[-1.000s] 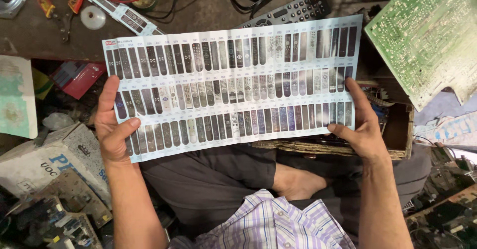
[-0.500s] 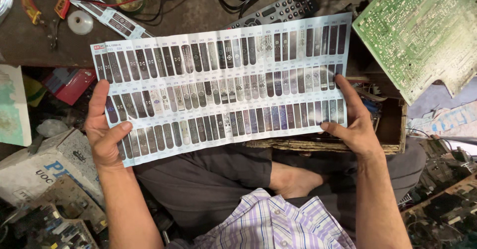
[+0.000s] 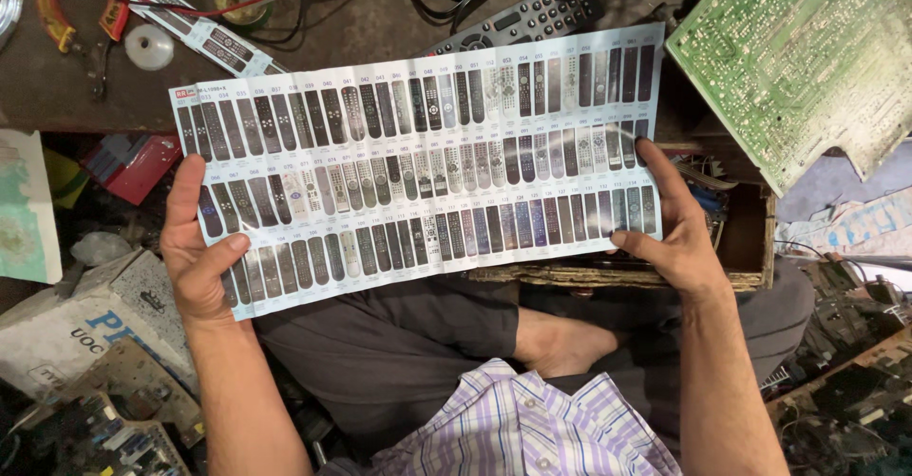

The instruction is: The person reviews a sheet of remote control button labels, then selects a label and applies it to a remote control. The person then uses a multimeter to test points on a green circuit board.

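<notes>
I hold a wide folded paper chart (image 3: 418,167) printed with rows of small remote-control pictures, spread flat in front of me. My left hand (image 3: 195,253) grips its lower left corner, thumb on the printed face. My right hand (image 3: 670,229) grips the lower right edge, index finger stretched up along the sheet. The chart hangs above my crossed legs in dark trousers (image 3: 399,343).
A black remote control (image 3: 532,15) lies on the dark worktop behind the chart. A green circuit board (image 3: 807,53) sits at the upper right, above a worn wooden box (image 3: 750,248). Red wires, a red-handled tool (image 3: 52,10), cardboard boxes (image 3: 76,324) and scrap boards crowd the left.
The view has shifted slightly, so the chart sits a little lower left in the frame. Both hands keep the same hold on it.
</notes>
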